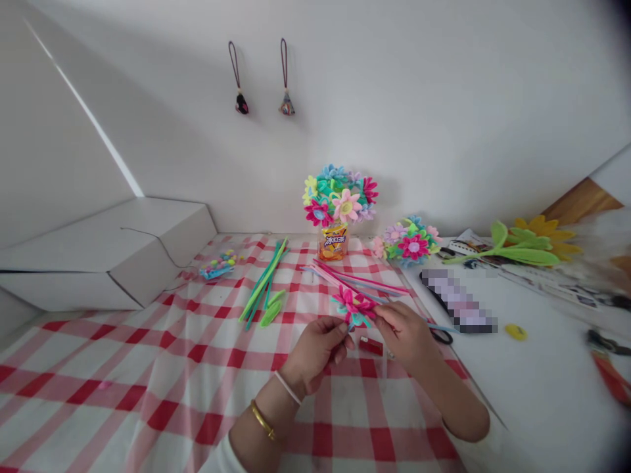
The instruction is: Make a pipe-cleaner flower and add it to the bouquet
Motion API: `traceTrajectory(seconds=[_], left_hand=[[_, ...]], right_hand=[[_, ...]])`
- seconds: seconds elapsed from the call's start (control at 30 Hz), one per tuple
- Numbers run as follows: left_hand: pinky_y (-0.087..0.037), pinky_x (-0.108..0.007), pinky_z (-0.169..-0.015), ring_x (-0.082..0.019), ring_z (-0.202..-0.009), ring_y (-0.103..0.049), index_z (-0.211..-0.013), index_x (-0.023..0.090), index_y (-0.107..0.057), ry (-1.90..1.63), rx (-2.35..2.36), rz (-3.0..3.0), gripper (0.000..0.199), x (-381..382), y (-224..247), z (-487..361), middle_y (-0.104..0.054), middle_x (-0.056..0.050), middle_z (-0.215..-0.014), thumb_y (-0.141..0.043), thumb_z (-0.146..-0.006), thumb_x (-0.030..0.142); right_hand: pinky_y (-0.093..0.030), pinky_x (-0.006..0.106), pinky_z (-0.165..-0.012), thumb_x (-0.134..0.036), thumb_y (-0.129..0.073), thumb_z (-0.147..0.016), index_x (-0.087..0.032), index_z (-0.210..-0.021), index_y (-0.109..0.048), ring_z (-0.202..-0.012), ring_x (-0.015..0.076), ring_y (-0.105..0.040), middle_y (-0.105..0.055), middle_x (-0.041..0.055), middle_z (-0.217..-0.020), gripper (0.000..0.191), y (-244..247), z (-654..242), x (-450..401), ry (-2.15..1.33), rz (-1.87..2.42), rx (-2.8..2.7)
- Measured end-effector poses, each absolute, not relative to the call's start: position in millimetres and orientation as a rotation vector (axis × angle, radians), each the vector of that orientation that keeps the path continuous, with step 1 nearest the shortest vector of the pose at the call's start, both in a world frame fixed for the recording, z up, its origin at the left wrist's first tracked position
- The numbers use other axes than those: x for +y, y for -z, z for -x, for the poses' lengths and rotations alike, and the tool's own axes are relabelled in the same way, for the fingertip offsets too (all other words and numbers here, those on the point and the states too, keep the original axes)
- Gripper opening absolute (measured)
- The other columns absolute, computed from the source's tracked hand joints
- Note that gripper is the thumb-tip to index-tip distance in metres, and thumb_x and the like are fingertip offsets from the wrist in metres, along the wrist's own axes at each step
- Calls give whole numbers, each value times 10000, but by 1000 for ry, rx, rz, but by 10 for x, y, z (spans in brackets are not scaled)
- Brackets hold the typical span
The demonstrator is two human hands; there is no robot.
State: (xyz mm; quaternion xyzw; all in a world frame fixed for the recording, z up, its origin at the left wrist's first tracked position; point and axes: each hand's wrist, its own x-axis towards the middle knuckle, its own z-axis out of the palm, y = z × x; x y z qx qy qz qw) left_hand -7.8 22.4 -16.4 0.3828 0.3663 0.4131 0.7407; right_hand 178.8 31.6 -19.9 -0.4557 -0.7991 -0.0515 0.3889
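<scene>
Between my two hands is a pipe-cleaner flower point(353, 303) with magenta petals and some turquoise beneath them. My left hand point(323, 345) pinches it from below, near its stem. With fingertips closed on a magenta petal at the flower's right side, my right hand point(398, 328) holds it too. Just under the hands a small dark-red box-shaped item point(371, 345) lies on the checked cloth. Pink and pale pipe cleaners point(365, 279) lie behind the flower. Green pipe cleaners point(263, 282) rest to the left, beside a bent light-green leaf shape point(273, 310).
A bottle point(332, 244) bearing a bouquet of fuzzy flowers point(340, 197) stands by the wall. More fuzzy flowers point(411, 243) lie right of it. At left are a white box point(123, 249) and beads point(219, 264). A phone point(458, 302) and yellow sunflower point(542, 238) lie right.
</scene>
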Motion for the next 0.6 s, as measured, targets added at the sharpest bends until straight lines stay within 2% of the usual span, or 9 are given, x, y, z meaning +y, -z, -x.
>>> traceTrajectory(seconds=[0.27, 0.43, 0.6], left_hand=[[-406, -194, -431, -90, -452, -558, -766, 119, -599, -800, 806, -731, 264, 232, 196, 99, -633, -27, -613, -731, -652, 317], [-278, -170, -343, -60, -393, -481, -747, 124, -609, -814, 832, -761, 247, 228, 184, 100, -614, -12, -593, -724, -657, 323], [-205, -173, -354, -37, -377, -406, -676, 129, -582, -908, 848, -768, 264, 226, 163, 85, -573, 11, -559, -734, -631, 340]], right_hand=[[-503, 335, -681, -152, -474, -843, -196, -898, -645, -758, 203, -608, -672, 60, -794, 185, 170, -1773, 295, 134, 1154, -1998], [-503, 324, -641, -176, -478, -841, -189, -885, -637, -710, 199, -616, -674, 53, -750, 166, 150, -1759, 288, 153, 1160, -1971], [-491, 306, -674, -206, -514, -842, -195, -855, -632, -725, 188, -629, -681, 41, -766, 120, 174, -1756, 283, 102, 1204, -1946]])
